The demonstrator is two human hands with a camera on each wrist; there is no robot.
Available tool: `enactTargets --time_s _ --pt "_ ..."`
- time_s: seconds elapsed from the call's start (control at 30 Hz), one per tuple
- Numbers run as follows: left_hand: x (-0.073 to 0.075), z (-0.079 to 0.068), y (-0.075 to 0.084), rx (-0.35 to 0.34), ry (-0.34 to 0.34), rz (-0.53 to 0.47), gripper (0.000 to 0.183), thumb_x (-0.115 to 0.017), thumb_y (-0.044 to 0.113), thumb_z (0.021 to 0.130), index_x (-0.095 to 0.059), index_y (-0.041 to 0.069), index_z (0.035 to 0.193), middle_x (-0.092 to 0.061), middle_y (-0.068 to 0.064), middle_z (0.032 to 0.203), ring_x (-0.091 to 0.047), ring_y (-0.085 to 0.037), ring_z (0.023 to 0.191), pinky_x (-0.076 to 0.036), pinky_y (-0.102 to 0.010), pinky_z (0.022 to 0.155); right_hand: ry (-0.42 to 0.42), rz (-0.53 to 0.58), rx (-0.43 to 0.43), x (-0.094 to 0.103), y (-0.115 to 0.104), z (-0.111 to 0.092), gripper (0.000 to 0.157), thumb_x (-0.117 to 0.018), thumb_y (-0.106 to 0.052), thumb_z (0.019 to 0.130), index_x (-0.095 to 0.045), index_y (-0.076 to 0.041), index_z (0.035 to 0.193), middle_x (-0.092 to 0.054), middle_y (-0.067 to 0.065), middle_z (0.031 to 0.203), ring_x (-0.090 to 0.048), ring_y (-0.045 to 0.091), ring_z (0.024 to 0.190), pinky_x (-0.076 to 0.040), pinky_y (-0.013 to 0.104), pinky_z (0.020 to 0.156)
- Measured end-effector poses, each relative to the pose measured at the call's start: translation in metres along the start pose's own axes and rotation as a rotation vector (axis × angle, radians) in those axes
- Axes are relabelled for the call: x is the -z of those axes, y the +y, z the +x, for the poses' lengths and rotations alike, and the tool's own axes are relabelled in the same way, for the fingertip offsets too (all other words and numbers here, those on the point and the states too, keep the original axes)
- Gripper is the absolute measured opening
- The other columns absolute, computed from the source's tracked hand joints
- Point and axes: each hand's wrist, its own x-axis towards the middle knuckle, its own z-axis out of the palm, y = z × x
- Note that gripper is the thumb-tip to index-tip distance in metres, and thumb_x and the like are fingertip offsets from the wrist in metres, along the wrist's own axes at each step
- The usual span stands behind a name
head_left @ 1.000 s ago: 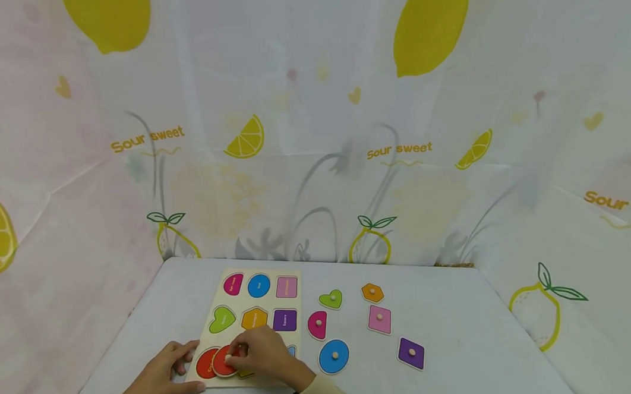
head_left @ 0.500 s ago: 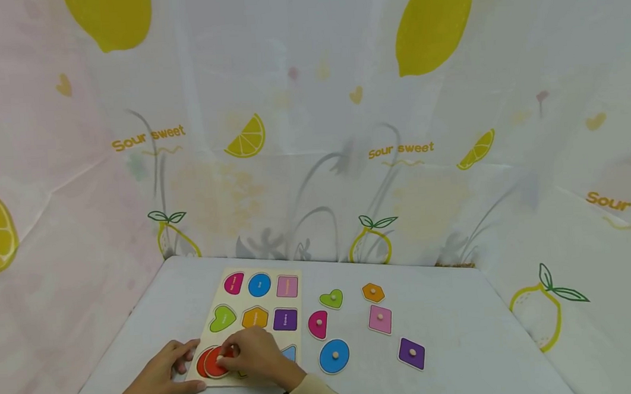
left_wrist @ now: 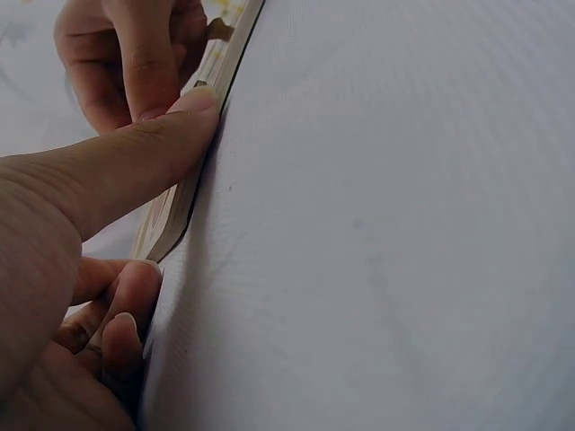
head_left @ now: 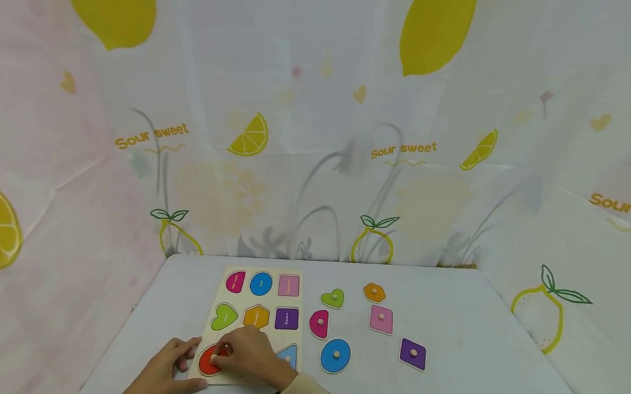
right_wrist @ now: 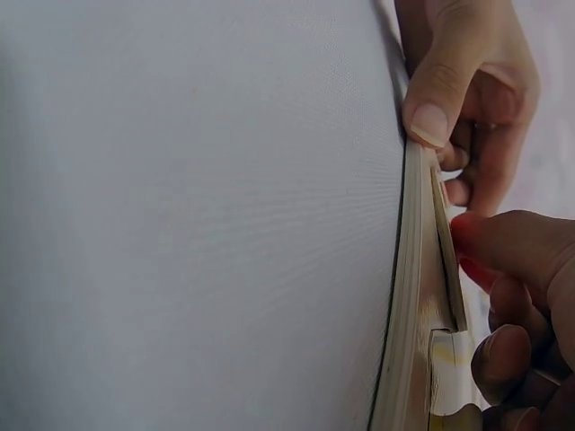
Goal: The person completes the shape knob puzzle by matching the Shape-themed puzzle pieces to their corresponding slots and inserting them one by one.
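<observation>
A light wooden puzzle board (head_left: pixel 271 300) with coloured printed shapes lies at the left of the table. My left hand (head_left: pixel 166 371) grips its near left corner, thumb on the near edge and fingers at the left side. My right hand (head_left: pixel 254 358) pinches the knob of a round red puzzle piece (head_left: pixel 209 362) over the board's red circle. In the right wrist view the red piece (right_wrist: pixel 449 256) leans, with one edge raised above the board. A light blue triangle piece (head_left: pixel 287 358) with a knob sits on the board's near right, partly behind my right hand.
Right of the board lie loose knobbed pieces: a green heart (head_left: pixel 333 298), orange hexagon (head_left: pixel 374 292), magenta half-round (head_left: pixel 319 325), pink rectangle (head_left: pixel 381 319), blue oval (head_left: pixel 335 356) and purple square (head_left: pixel 412 354). A lemon-print cloth (head_left: pixel 315 191) hangs behind the white table (head_left: pixel 462 332).
My right hand has moved left with the red piece, which now covers the board's red circle instead of partly overlapping it. The left hand keeps its place at the corner.
</observation>
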Motion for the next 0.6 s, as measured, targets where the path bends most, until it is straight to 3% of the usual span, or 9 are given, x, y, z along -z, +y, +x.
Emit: enactTargets --time_s 0.4,0.6 --pt "-0.0001 -0.0014 -0.0003 -0.038 0.014 0.010 0.084 -0.093 0.038 0.073 -0.059 -0.003 0.138 -0.043 0.000 0.091 -0.043 -0.002 0.079 -0.038 -0.024 0.064 -0.016 0.010 -0.023 0.0007 -0.0047 0.0002 0.015 -0.077 -0.041 0.093 -0.083 -0.028 0.098 -0.048 -0.016 0.059 -0.041 -0.001 0.063 -0.034 0.016 0.059" --pt "-0.0002 -0.0004 0.0005 -0.015 0.002 0.012 0.084 -0.093 0.037 0.073 -0.059 -0.004 0.137 -0.043 -0.001 0.091 -0.042 -0.003 0.079 -0.038 -0.024 0.064 -0.047 0.011 -0.027 0.0065 -0.0021 -0.0009 0.017 -0.076 -0.043 0.093 -0.083 -0.029 0.099 -0.053 -0.019 0.062 -0.044 -0.002 0.065 -0.036 0.015 0.060"
